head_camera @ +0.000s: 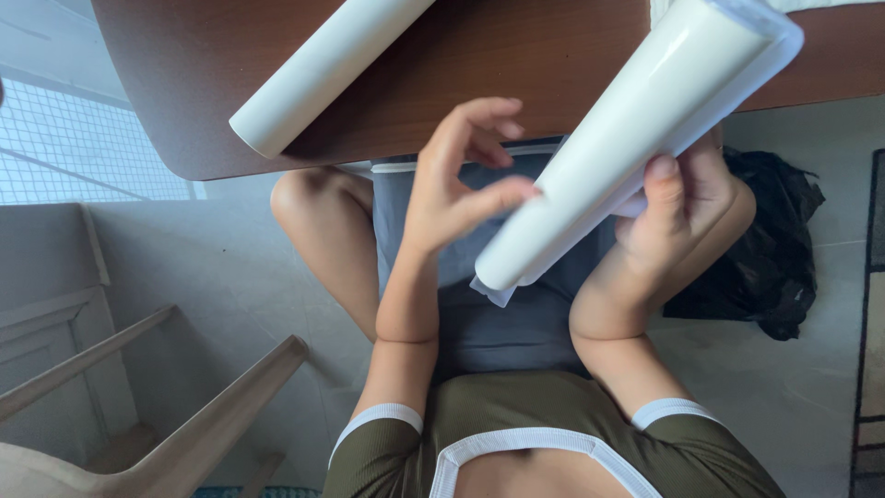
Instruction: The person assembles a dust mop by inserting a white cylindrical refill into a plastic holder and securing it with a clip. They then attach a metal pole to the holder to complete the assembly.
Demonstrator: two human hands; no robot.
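Pale tiled floor [230, 267] below, brown wooden table [516, 55] across the top, a second white roll [323, 74] lying on it. Black bag [770, 249] just right. Right hand [678, 217] grasps the white paper roll [627, 148] over the lap; left hand [456, 180], fingers spread, touches its side.

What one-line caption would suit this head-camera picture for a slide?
Seated at a brown table, the right hand grips a white paper roll while the left hand touches it; a second white roll lies on the table.
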